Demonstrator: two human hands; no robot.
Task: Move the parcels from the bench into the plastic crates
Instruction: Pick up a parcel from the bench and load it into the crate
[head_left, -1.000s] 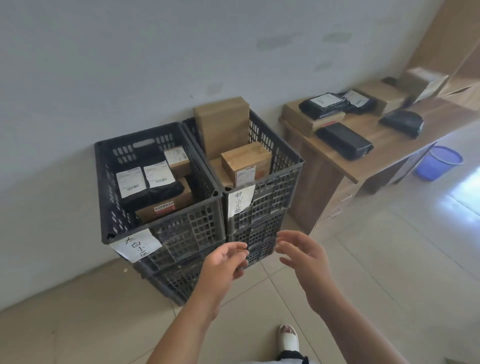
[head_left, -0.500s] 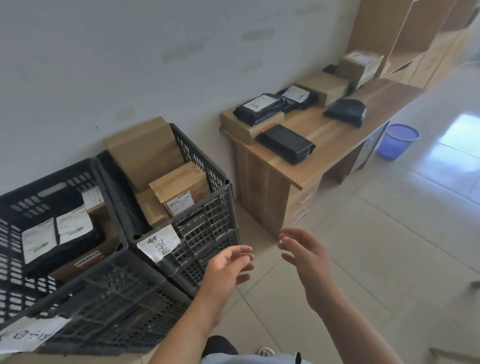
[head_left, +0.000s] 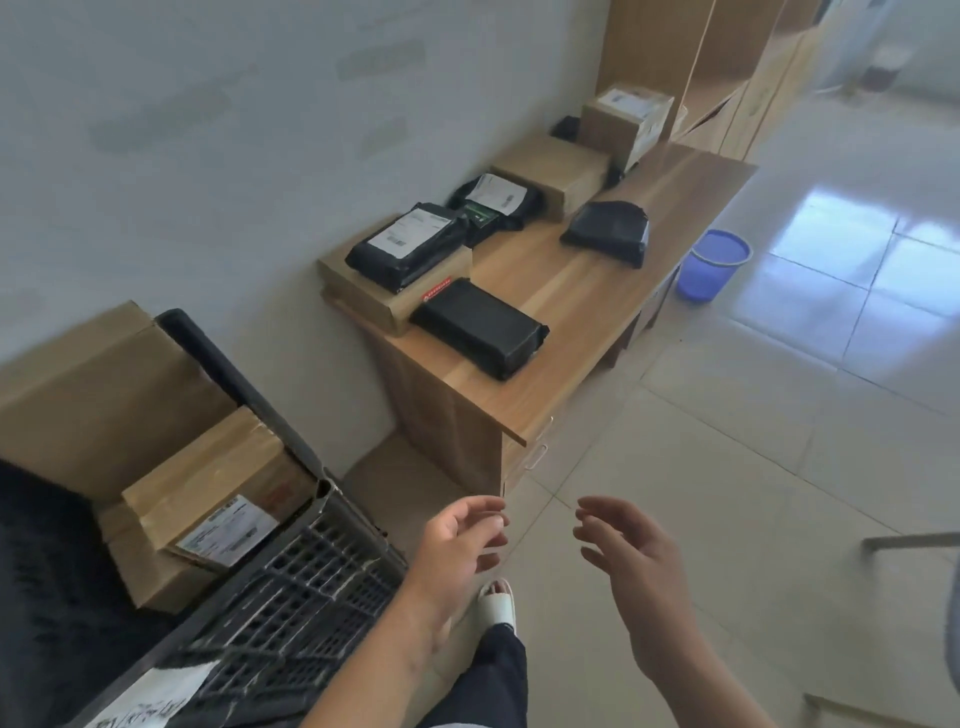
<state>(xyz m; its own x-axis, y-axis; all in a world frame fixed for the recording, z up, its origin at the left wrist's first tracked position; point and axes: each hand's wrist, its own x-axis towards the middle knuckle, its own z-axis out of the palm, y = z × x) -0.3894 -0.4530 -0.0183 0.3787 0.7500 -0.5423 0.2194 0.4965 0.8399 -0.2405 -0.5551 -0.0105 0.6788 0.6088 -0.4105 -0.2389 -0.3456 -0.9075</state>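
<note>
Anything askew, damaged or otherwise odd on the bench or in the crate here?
Nothing looks damaged or spilled. The tall cardboard box stands well above the rim of the black crate. On the bench, one black labelled bag lies on a flat carton. Both hands are empty.

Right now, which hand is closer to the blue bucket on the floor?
The right hand. It is out over the floor tiles, on the same side as the blue bucket, though well short of it. The left hand is farther away, beside the black crate.
</note>
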